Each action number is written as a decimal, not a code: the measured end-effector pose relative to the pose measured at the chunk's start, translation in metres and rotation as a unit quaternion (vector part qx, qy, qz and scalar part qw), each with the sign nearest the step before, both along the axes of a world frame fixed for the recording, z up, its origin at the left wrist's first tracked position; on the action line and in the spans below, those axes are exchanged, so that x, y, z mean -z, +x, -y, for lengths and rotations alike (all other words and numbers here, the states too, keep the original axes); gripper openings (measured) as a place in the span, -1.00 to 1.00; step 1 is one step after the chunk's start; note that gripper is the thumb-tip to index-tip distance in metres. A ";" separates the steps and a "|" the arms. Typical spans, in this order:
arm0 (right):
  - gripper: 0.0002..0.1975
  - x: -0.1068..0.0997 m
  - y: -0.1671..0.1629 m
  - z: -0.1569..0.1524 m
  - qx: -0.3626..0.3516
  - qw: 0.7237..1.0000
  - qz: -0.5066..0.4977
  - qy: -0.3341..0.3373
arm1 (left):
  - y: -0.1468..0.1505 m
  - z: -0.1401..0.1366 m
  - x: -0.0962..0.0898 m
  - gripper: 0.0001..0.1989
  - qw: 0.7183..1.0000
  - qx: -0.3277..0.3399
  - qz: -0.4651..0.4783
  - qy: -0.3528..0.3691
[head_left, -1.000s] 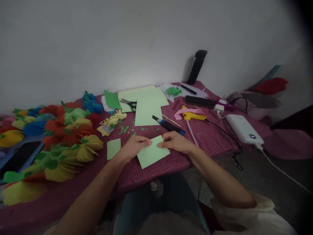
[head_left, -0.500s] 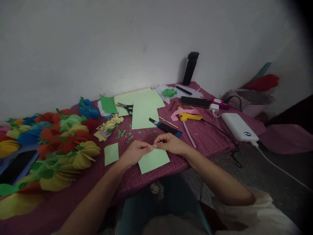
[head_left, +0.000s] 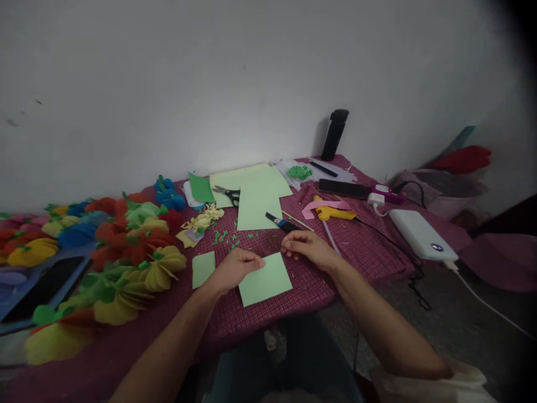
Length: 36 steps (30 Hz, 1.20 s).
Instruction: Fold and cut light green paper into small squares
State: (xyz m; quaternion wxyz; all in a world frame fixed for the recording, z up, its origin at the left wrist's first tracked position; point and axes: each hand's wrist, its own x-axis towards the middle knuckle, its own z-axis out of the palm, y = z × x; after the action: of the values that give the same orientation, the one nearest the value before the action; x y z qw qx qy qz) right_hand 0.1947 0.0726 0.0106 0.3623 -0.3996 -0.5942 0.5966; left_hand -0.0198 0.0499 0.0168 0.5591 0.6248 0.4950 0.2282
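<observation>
A pale green sheet of paper [head_left: 268, 282] lies at the table's front edge. My left hand [head_left: 235, 267] pinches its upper left side between thumb and fingers. Just off the sheet's upper right corner, my right hand [head_left: 308, 247] hovers with loosely bent fingers, and I see nothing in it. Beyond that hand lies a black and blue utility knife [head_left: 285, 225], partly covered by it. A smaller pale green piece of paper [head_left: 203, 270] rests left of my left wrist. Farther back are a large pale green sheet [head_left: 259, 208] and black-handled scissors [head_left: 230, 194].
Colourful paper flowers [head_left: 134, 240] crowd the left side, with a dark phone [head_left: 46, 285] beside them. Green scraps [head_left: 221, 237] are strewn mid-table. A yellow glue gun [head_left: 338, 213], its cord and a white power bank [head_left: 419, 235] occupy the right. A black bottle [head_left: 334, 135] stands at the back.
My right hand has let go of the sheet's far edge and moved right, away from my left hand. The left still grips the sheet. The whole view has shifted slightly.
</observation>
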 end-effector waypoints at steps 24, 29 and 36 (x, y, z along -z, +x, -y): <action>-0.82 -0.017 0.007 0.014 -0.047 0.999 0.027 0.000 | -0.024 0.028 -0.026 -0.62 0.998 0.047 -0.025 -0.021; -0.87 -0.022 0.013 0.016 -0.049 0.999 0.013 0.008 | -0.027 0.033 -0.040 -0.54 0.996 -0.053 -0.027 0.060; -0.85 -0.031 -0.016 0.028 -0.119 0.992 0.025 0.035 | 0.011 0.038 -0.040 -0.66 0.990 0.063 -0.060 0.113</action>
State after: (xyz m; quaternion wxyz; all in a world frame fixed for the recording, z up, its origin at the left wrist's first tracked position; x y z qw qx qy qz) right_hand 0.1785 0.0443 0.0418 0.2876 -0.3282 -0.6669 0.6040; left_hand -0.0091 0.0124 0.0567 0.4673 0.7266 0.4582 0.2091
